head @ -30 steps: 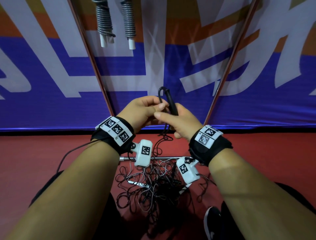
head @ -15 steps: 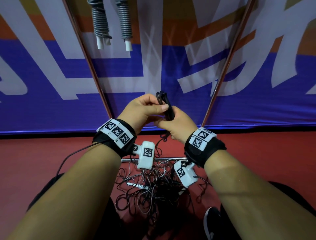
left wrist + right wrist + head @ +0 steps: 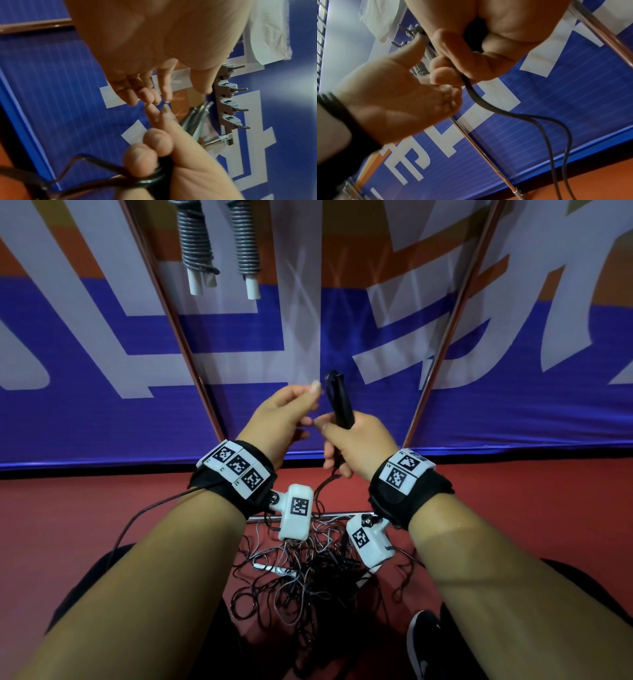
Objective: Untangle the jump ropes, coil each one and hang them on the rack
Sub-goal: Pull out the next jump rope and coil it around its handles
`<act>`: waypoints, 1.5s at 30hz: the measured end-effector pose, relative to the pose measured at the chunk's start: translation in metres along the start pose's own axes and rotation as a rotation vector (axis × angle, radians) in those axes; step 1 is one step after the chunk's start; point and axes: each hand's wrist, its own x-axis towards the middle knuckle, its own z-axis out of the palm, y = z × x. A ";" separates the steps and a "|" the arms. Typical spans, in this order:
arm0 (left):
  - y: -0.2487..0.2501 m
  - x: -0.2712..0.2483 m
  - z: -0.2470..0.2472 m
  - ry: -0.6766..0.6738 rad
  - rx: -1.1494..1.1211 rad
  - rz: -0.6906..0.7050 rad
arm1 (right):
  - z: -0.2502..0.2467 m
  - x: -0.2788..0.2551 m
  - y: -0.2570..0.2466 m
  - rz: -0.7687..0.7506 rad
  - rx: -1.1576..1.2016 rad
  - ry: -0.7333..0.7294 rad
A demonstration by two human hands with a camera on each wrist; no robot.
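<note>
A person's right hand [image 3: 356, 440] closes its grip around the upright black handles [image 3: 340, 402] of a jump rope, the black cord [image 3: 539, 121] trailing down from the fist toward the floor. In the right wrist view two strands of that cord run out below the curled fingers [image 3: 447, 75]. The left hand [image 3: 281, 419] is raised just beside the handles, fingers loosely bent and thumb lifted, holding nothing; its fingertips sit close to the right hand's index finger without clearly touching it.

Below the wrists, a tangled pile of thin jump ropes [image 3: 308, 583], dark and pale cords mixed, lies on the red floor [image 3: 102, 508] across a low metal bar [image 3: 339, 514]. A white handle [image 3: 270, 569] pokes out of the heap.

Higher up, two coiled ropes [image 3: 219, 244] with white handle ends hang before a blue, white and orange banner [image 3: 513, 392]. The left wrist view shows the grey hook rack [image 3: 228, 102] that carries them. Two slanted copper-coloured poles [image 3: 442, 350] frame the scene. A black shoe [image 3: 424, 645] shows at the lower edge.
</note>
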 end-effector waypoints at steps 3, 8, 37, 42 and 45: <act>-0.009 0.007 0.007 -0.061 -0.037 -0.223 | -0.004 0.001 -0.002 -0.038 0.082 0.047; -0.034 -0.004 0.011 -0.513 0.494 -0.201 | -0.015 0.000 -0.009 -0.056 0.217 0.100; 0.008 0.010 -0.029 -0.256 0.578 0.280 | -0.003 0.002 0.016 0.022 -0.156 -0.527; 0.015 0.008 -0.030 -0.430 0.607 0.127 | 0.002 -0.007 0.017 0.079 -0.321 -0.698; 0.012 0.009 -0.027 -0.480 0.673 0.047 | 0.005 -0.007 0.020 0.044 -0.450 -0.740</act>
